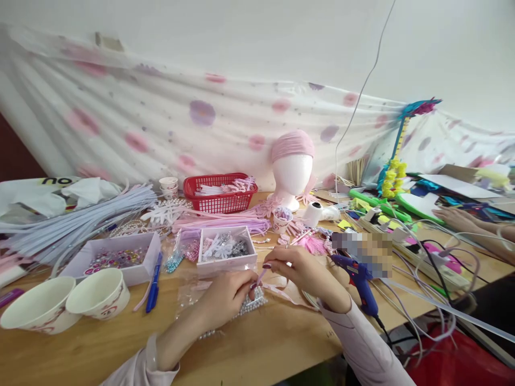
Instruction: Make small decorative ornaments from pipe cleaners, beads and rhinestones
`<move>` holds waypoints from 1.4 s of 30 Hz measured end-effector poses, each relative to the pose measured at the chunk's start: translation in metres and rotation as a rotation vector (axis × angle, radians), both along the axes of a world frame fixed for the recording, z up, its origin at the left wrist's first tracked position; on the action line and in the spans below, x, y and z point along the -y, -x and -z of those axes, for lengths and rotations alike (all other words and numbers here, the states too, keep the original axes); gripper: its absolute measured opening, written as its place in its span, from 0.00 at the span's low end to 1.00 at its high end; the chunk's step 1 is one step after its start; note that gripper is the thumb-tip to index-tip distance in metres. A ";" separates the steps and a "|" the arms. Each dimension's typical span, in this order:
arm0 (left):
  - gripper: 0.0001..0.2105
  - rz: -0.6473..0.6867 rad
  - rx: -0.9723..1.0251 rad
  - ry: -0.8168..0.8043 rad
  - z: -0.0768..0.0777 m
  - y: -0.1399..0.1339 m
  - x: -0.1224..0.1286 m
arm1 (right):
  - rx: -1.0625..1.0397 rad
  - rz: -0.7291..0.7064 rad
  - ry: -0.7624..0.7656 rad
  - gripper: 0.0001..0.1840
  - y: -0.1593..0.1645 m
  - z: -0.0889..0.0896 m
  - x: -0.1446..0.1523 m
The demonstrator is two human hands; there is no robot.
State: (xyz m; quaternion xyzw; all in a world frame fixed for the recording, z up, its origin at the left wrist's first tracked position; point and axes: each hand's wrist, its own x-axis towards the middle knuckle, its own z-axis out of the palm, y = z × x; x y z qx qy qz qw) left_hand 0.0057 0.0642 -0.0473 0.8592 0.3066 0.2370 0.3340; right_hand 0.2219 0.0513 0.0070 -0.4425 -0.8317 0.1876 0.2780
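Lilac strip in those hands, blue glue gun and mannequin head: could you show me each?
Lilac strip [262,275]: head view, on its visible middle.
Blue glue gun [362,279]: head view, where body meets handle.
Mannequin head [293,172]: head view, on its white front below the pink wrap.

Two long, pale pink sleeves, plain and softly creased: the left sleeve [139,371] opens loosely at its cuff, while the right sleeve [360,340] fits more closely below the wrist. Dark, glossy, plum-toned polish shows on the thumbnails of the left hand [227,296] and right hand [302,266]. A small ring [287,246] seems to circle a right finger.
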 end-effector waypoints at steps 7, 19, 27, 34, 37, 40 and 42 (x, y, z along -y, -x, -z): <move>0.10 -0.008 0.044 0.094 0.000 -0.002 0.003 | -0.073 -0.004 0.097 0.14 -0.003 0.009 -0.007; 0.12 -0.047 0.164 0.263 -0.005 -0.004 0.010 | -0.051 0.056 0.127 0.16 -0.005 0.016 -0.010; 0.12 -0.057 0.213 0.336 -0.001 -0.004 0.013 | 0.009 0.112 0.151 0.14 -0.001 0.015 -0.006; 0.12 -0.133 0.213 0.235 -0.004 -0.001 0.011 | 0.036 -0.039 0.191 0.19 0.004 0.013 0.016; 0.11 -0.087 0.186 0.263 -0.004 -0.001 0.012 | 0.054 -0.054 0.138 0.20 0.007 0.011 0.025; 0.11 -0.012 0.186 0.358 -0.002 -0.002 0.012 | 0.137 -0.021 0.133 0.09 0.010 0.011 0.029; 0.13 0.022 0.223 0.461 0.001 -0.004 0.012 | 0.169 0.007 0.157 0.11 0.012 0.013 0.029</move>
